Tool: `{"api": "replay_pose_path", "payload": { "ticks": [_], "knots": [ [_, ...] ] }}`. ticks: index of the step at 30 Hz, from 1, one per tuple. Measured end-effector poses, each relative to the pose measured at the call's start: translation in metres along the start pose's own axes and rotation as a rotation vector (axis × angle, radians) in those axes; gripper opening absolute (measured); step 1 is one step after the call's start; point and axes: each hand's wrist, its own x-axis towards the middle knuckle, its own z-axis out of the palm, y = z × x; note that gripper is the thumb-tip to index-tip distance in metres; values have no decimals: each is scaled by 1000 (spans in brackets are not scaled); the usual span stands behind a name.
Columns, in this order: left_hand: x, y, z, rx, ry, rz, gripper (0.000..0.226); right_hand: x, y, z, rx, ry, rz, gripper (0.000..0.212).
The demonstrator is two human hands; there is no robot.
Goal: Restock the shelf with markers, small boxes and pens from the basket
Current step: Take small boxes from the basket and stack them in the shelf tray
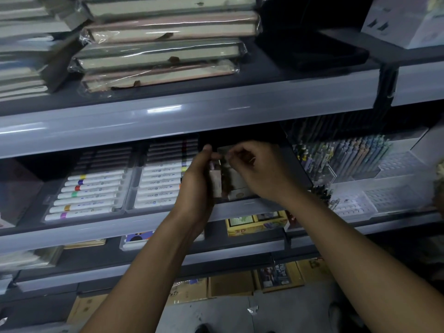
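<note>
The fingers of the left hand are curling closed around the side of a small box, thumb up at twelve o'clock and palm cupping its left face. The right hand is pinching at the top of the neighbouring small boxes, fingertips drawn together at about eleven o'clock from its knuckles; exactly what they are nipping is too blurred to say. Both hands are working in the dark middle bay of the shelf, the boxes standing upright near its front lip.

At nine o'clock from the hands, trays of white markers are lying in rows; at three o'clock, pens are standing in clear holders. The basket is not in view.

The boxes are looking like light, stiff card, probably easy to crush at the corners and somewhat slick on printed faces. Gripping across the two broad sides, low on the body instead of by the flap, is likely the safest hold.
</note>
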Motion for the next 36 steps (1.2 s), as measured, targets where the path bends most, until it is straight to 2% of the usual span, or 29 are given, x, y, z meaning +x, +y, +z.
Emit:
{"api": "replay_pose_path", "payload": {
  "ticks": [3, 6, 12, 14, 16, 19, 22, 26, 27, 31, 33, 36],
  "knots": [
    [-6, 7, 9, -253, -57, 19, 31, -10, -5, 8, 150, -85, -2, 24],
    [-9, 7, 15, -425, -97, 26, 32, -12, -3, 14, 120, -71, 23, 35],
    [-4, -2, 13, -455, -162, 74, 24, -14, -2, 7, 100, -56, 28, 23],
    [3, -5, 10, -273, -93, 145, 22, -14, -2, 2, 113, -49, 7, 17],
    [8, -10, 6, 33, 58, 238, 33, -11, -1, -5, 123, -3, 5, 17],
    [9, -15, 0, 429, 232, 374, 22, -1, 7, -16, -24, 77, 26, 17],
    [11, -23, -12, 735, 223, 468, 12, 10, 24, -21, -279, 30, 21, 25],
    [8, -34, -19, 1066, 161, 531, 9, 20, 31, -25, -543, -64, 15, 20],
    [7, -35, -19, 1118, 140, 549, 3, 21, 31, -25, -599, -84, 3, 19],
    [3, -37, -19, 1211, 83, 578, 13, 29, 29, -22, -791, -167, 25, 9],
    [3, -35, -20, 1233, 67, 590, 15, 31, 30, -20, -840, -206, 62, 11],
    [5, -34, -21, 1230, 44, 581, 16, 32, 31, -16, -850, -211, 85, 3]
  ]
}}
